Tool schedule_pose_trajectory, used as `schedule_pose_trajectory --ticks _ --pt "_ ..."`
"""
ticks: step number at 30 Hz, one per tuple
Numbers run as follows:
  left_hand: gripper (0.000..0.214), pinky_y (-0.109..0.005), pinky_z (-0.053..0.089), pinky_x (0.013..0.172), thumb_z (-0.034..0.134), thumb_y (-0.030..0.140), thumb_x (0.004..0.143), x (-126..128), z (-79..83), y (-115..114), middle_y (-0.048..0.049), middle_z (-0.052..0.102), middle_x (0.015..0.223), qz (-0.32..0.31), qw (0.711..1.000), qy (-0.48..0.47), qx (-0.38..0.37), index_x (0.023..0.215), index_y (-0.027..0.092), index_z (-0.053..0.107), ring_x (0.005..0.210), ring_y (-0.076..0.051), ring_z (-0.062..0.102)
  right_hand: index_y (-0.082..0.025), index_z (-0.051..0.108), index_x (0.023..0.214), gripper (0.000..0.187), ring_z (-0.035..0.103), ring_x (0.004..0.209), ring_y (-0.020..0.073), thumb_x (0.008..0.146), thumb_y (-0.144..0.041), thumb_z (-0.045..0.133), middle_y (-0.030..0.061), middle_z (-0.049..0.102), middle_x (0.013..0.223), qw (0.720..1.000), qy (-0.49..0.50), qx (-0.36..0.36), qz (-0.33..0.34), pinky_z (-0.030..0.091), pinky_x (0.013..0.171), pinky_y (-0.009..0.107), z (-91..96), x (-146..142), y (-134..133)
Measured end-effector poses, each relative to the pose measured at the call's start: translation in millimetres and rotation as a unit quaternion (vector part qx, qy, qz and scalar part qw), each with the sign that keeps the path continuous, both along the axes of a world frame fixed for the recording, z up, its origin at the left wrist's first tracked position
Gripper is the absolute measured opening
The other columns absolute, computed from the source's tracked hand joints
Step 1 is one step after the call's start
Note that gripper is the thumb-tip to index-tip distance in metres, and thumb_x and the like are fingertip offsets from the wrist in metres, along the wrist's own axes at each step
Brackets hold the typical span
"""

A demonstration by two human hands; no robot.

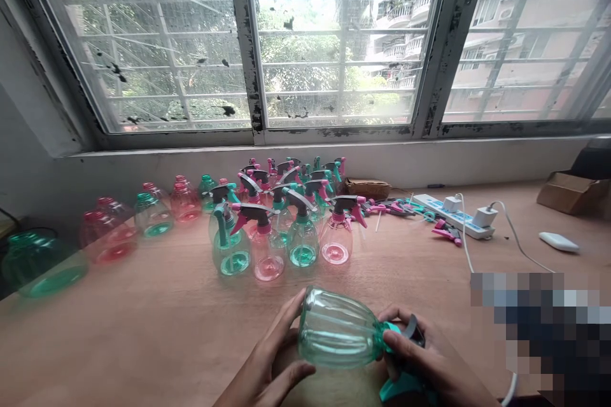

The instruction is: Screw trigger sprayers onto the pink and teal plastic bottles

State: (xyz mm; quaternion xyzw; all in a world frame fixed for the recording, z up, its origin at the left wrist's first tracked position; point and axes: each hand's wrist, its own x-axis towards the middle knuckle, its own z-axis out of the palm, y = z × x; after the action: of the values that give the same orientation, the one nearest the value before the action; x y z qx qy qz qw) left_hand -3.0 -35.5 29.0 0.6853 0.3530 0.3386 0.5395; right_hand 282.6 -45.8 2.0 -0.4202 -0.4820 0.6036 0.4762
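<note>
I hold a clear green spray bottle (337, 329) on its side, low in the middle of the view, its base pointing left. My left hand (270, 362) wraps round the bottle's body. My right hand (429, 362) is closed on the teal and grey trigger head (405, 356) at the bottle's neck. Both hands hover just above the wooden table (157, 324).
Several finished pink and green spray bottles (281, 222) stand grouped behind. Capless bottles (109, 235) lie at the left. Loose trigger heads (405, 208), a white power strip (453, 215) with cables, a white remote (558, 241) and a cardboard box (570, 192) sit at the right below the window.
</note>
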Motion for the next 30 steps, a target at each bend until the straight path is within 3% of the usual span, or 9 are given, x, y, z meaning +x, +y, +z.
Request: schedule_pose_trajectory --ticks 6,13,17,23,30 --pt "0.081 -0.047 0.037 0.119 0.069 0.056 0.089 -0.2 -6.2 3.4 -0.0096 0.051 0.156 -0.016 0.999 -0.049 -0.014 0.156 0.032 0.032 0.144 -0.036 0.046 -0.018 0.065 0.089 0.043 0.059 0.051 0.0167 0.079 -0.058 0.076 -0.0011 0.069 0.055 1.000 -0.023 0.007 -0.003 0.039 0.055 0.027 1.3 0.1 -0.4" --pt "0.095 -0.048 0.040 0.117 0.077 0.064 0.077 -1.2 -2.4 1.8 -0.0112 0.042 0.158 0.001 1.000 -0.025 0.006 0.155 0.029 0.035 0.133 -0.038 0.052 -0.017 0.064 0.089 0.042 0.058 0.051 0.0157 0.080 -0.057 0.076 -0.0006 0.070 0.054 1.000 -0.020 0.013 0.017 0.039 0.054 0.025 0.4 1.2 -0.9" --pt "0.084 -0.043 0.040 0.117 0.075 0.059 0.081 -2.6 -3.8 0.7 -0.0061 0.042 0.158 0.007 1.000 -0.007 0.018 0.153 0.035 0.039 0.134 -0.035 0.052 -0.017 0.064 0.089 0.042 0.057 0.051 0.0150 0.081 -0.056 0.076 -0.0007 0.070 0.054 1.000 -0.015 0.013 0.024 0.039 0.053 0.024 -0.7 1.5 -0.8" --pt "0.083 -0.044 0.034 0.121 0.071 0.045 0.091 -1.6 -12.2 -3.1 -0.0019 0.029 0.168 -0.018 0.999 -0.017 0.036 0.158 0.042 0.022 0.139 -0.033 0.051 -0.016 0.063 0.089 0.041 0.055 0.050 0.0129 0.082 -0.055 0.076 -0.0015 0.070 0.055 0.999 -0.003 0.013 0.038 0.038 0.053 0.023 -2.1 3.3 -0.4" --pt "0.102 -0.048 0.024 0.126 0.081 0.053 0.080 -3.2 2.1 -9.5 -0.0088 0.047 0.159 0.004 0.997 -0.031 -0.067 0.160 0.031 0.022 0.147 -0.036 0.040 -0.016 0.062 0.088 0.043 0.054 0.052 0.0125 0.082 -0.057 0.074 -0.0012 0.069 0.055 0.998 -0.027 0.017 0.046 0.037 0.053 0.023 0.3 3.5 -0.9"
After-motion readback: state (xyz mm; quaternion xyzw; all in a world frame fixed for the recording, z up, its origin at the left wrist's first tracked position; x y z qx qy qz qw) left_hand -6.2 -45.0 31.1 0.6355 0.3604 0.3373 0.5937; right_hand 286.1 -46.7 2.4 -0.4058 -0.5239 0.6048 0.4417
